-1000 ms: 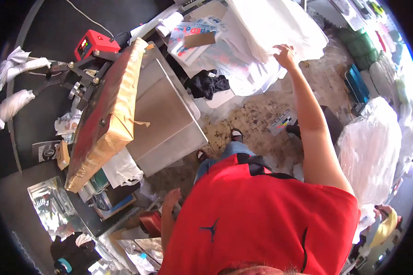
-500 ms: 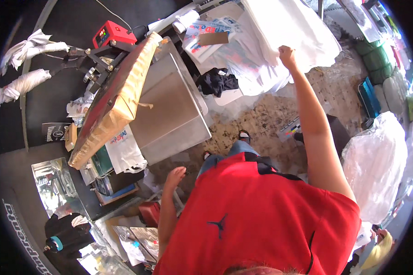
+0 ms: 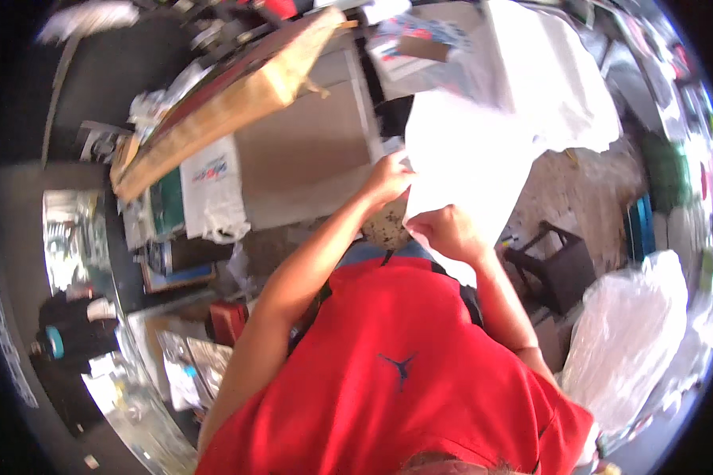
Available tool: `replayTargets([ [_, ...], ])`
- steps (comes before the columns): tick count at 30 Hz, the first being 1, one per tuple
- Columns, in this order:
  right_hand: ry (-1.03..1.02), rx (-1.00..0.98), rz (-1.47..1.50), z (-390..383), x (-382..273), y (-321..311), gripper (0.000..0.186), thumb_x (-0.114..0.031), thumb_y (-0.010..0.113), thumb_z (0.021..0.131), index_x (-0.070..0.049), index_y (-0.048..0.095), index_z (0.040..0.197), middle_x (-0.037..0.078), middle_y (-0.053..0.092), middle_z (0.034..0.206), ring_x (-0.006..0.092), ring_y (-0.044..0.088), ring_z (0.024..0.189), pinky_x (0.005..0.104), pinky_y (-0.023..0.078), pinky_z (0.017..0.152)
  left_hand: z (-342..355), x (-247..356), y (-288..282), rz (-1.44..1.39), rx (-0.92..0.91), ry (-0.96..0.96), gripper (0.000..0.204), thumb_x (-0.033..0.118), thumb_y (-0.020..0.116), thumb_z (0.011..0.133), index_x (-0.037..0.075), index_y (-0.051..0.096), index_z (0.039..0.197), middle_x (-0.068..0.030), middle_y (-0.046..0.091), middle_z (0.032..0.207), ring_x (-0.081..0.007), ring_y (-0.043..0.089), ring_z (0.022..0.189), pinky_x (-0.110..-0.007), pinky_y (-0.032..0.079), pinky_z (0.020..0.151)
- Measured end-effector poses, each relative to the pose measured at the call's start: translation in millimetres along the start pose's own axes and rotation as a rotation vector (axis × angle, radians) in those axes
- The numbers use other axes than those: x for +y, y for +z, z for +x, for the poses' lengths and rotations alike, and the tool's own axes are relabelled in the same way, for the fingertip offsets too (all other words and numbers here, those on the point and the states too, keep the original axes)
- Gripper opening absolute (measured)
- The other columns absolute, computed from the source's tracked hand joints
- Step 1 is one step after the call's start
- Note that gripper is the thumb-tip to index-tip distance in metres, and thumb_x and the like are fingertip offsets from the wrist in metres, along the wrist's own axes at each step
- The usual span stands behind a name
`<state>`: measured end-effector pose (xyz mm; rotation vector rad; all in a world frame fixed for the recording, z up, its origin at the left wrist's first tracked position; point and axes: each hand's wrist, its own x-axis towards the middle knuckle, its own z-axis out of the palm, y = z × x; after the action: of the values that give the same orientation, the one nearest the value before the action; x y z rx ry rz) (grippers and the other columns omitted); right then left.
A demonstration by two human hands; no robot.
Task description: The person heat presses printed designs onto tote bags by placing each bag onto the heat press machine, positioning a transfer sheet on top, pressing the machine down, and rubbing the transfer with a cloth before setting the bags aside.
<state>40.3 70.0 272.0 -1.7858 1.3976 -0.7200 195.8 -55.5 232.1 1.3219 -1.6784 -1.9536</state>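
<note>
A limp white bag-like sheet (image 3: 467, 166) hangs in front of me, bright and without print on the side I see. My left hand (image 3: 387, 177) is closed with its fingertips at the sheet's left edge. Lower and to the right, my right hand (image 3: 450, 233) is closed on the near corner. Behind the sheet lies a stack of white material (image 3: 558, 79), draped over a support. To the left stands a heat press with its tape-wrapped upper plate (image 3: 238, 103) tilted up above a brown-grey lower bed (image 3: 301, 150).
A printed white bag (image 3: 214, 186) with handles hangs left of the bed. White printed pieces with a brown card (image 3: 424, 49) on them lie beyond it. A dark stool (image 3: 558, 265) and a clear plastic sack (image 3: 630, 332) stand on the right.
My right hand has come back toward me from the white stack with a white sheet. My left hand has risen to meet its edge. The view has shifted too.
</note>
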Motion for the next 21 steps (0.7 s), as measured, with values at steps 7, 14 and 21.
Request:
replayTargets([
  [7, -0.106, -0.194, 0.082, -3.0, -13.7, 64.0, 0.016, -0.018, 0.066, 0.086, -0.010, 0.074, 0.098, 0.013, 0.072, 0.091, 0.0298, 0.069, 0.084, 0.0395, 0.054, 0.076, -31.0, -68.4, -1.7, 0.526, -0.005, -0.058, 0.049, 0.024, 0.068, 0.080, -0.011, 0.059, 0.112, -0.0231, 0.068, 0.083, -0.0231, 0.067, 0.071, -0.038, 0.054, 0.066],
  [14, 0.211, -0.502, 0.621, 15.2, 8.9, 32.2, 0.019, -0.013, 0.063, 0.088, 0.001, 0.070, 0.099, 0.010, 0.070, 0.092, 0.0159, 0.066, 0.085, 0.0308, 0.054, 0.077, -90.7, -81.8, -66.4, 0.161, -0.030, 0.048, 0.031, 0.026, 0.057, 0.094, -0.004, 0.066, 0.093, -0.0091, 0.069, 0.081, -0.0132, 0.064, 0.075, -0.032, 0.052, 0.067],
  [21, 0.538, 0.170, 0.229, 47.8, 126.7, 75.3, 0.056, -0.041, 0.069, 0.088, 0.002, 0.057, 0.122, 0.009, 0.067, 0.101, 0.0139, 0.061, 0.090, 0.0282, 0.048, 0.074, -166.6, -135.0, -208.2, -0.504, 0.496, 0.065, 0.029, 0.024, 0.062, 0.093, -0.001, 0.063, 0.108, -0.0038, 0.067, 0.093, -0.0121, 0.063, 0.076, -0.027, 0.051, 0.070],
])
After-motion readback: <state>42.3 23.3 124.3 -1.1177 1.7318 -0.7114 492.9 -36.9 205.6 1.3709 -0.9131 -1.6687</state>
